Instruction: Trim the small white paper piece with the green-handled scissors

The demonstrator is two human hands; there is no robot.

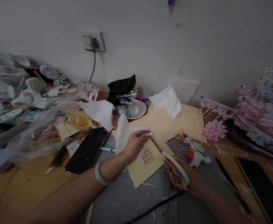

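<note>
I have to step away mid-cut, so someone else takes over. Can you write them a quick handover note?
Left hand: pinches white tissue against the yellow card.
Right hand: holds scissors, blades at the card's upper edge.
Card lies on the grey cutting mat; glue gun to its right.
Done: a scale pattern is cut into the card.
Left: the cut around it seems barely begun.

Phone [86,151], glue gun [197,152], bowl [133,110], wall socket [93,40]

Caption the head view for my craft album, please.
Left hand steadies white paper on yellow card; right hand works scissors beside a glue gun.
</note>
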